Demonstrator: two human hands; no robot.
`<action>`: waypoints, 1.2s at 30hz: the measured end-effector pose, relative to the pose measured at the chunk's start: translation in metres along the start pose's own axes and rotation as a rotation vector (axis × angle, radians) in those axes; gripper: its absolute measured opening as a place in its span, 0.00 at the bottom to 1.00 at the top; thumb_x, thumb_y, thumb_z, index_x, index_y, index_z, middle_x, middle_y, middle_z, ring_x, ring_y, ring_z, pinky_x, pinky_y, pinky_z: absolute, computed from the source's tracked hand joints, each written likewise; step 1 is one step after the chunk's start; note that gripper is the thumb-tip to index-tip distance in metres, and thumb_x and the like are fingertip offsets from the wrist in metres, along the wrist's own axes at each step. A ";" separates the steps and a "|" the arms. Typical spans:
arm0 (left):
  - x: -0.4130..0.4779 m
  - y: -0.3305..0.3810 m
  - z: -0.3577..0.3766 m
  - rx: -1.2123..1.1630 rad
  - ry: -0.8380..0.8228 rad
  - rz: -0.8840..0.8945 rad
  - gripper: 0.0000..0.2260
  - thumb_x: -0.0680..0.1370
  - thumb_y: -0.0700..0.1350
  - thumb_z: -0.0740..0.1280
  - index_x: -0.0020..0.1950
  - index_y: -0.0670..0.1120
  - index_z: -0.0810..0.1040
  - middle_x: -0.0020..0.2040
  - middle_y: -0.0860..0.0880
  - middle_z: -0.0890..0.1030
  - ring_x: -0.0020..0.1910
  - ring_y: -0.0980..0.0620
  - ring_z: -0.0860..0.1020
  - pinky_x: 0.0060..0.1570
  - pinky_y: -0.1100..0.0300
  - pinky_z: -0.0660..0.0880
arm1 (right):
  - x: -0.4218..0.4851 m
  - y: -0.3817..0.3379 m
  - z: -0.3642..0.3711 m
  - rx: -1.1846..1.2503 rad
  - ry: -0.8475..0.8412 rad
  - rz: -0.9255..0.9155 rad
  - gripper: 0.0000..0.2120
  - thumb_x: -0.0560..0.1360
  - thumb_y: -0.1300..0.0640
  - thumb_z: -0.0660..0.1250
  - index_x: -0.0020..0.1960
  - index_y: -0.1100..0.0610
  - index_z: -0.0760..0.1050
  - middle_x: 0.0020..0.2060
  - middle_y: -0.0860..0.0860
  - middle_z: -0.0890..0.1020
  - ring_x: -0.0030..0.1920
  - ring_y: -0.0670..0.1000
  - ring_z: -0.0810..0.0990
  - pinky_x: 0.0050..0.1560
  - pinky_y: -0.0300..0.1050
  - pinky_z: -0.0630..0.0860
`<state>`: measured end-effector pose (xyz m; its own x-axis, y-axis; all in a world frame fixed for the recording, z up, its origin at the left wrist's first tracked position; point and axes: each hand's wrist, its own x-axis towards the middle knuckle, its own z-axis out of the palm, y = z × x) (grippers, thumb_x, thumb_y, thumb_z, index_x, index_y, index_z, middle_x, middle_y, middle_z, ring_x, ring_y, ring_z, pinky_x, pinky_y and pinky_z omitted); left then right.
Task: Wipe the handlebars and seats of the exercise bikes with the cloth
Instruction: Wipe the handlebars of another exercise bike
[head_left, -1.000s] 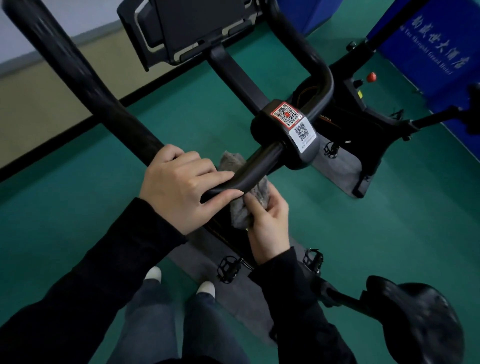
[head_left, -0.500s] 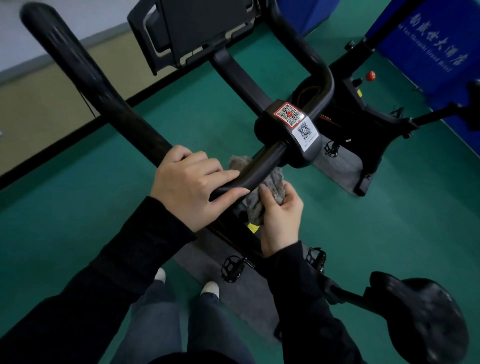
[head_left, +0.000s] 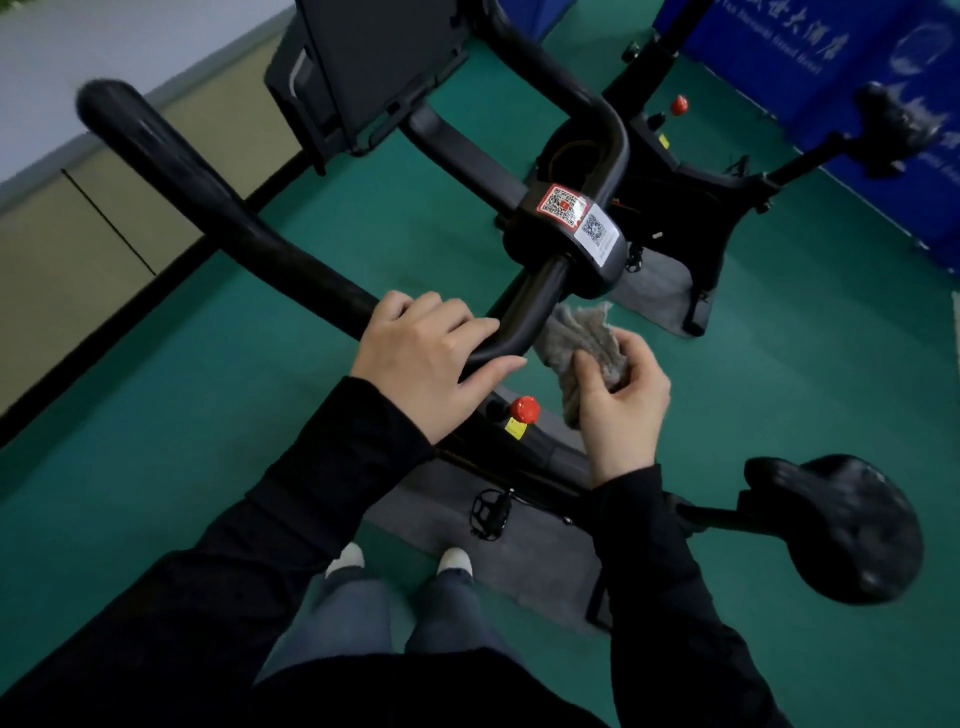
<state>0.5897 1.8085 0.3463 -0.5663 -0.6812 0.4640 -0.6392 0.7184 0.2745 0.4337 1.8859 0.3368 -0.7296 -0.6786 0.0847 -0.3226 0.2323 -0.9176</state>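
Fingers and thumb of your right hand (head_left: 621, 410) curl round a crumpled grey fabric cloth (head_left: 582, 338), pinching it up in the air. The cloth sits just right of the black tubular handlebar (head_left: 234, 223) and just below the bar's black centre clamp (head_left: 550, 254), which carries two square QR-code stickers (head_left: 576, 221). Whether the cloth's upper edge touches the bar cannot be told from this angle.

Your left hand (head_left: 426, 358) grips the handlebar at its bend, with the fingers wrapped over the top and the thumb lying along the near side.

Between your two hands, lower down on the frame, you can see a round red knob (head_left: 524, 409). The black padded saddle (head_left: 852, 535) stands at your lower right, well apart from both hands.

A grey mat (head_left: 519, 566) lies under the bike on the green floor (head_left: 156, 415). A second black exercise bike (head_left: 691, 208) stands beyond, near a blue printed banner (head_left: 883, 88).
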 end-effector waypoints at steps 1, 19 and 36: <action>0.000 0.000 -0.003 -0.025 -0.026 0.006 0.21 0.77 0.60 0.60 0.51 0.45 0.83 0.41 0.49 0.81 0.41 0.46 0.78 0.44 0.53 0.69 | -0.002 -0.003 -0.003 -0.006 0.027 0.001 0.10 0.74 0.65 0.67 0.49 0.51 0.76 0.41 0.46 0.82 0.45 0.51 0.82 0.51 0.58 0.79; -0.058 0.047 -0.024 0.107 0.002 -0.183 0.18 0.76 0.54 0.65 0.57 0.43 0.81 0.54 0.46 0.82 0.56 0.45 0.78 0.62 0.49 0.69 | 0.000 -0.023 -0.045 -0.004 -0.232 -0.359 0.09 0.74 0.65 0.65 0.49 0.53 0.75 0.37 0.39 0.77 0.36 0.36 0.75 0.39 0.32 0.72; -0.217 0.100 -0.056 0.276 -0.154 -0.941 0.26 0.77 0.61 0.58 0.68 0.47 0.72 0.64 0.50 0.77 0.70 0.50 0.66 0.72 0.52 0.50 | -0.084 -0.048 -0.004 0.118 -0.887 -0.631 0.10 0.73 0.67 0.67 0.53 0.59 0.78 0.40 0.39 0.78 0.44 0.38 0.76 0.47 0.29 0.71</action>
<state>0.6781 2.0363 0.3199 0.1852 -0.9820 0.0381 -0.9506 -0.1692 0.2603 0.5081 1.9349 0.3749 0.2554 -0.9234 0.2866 -0.3914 -0.3698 -0.8427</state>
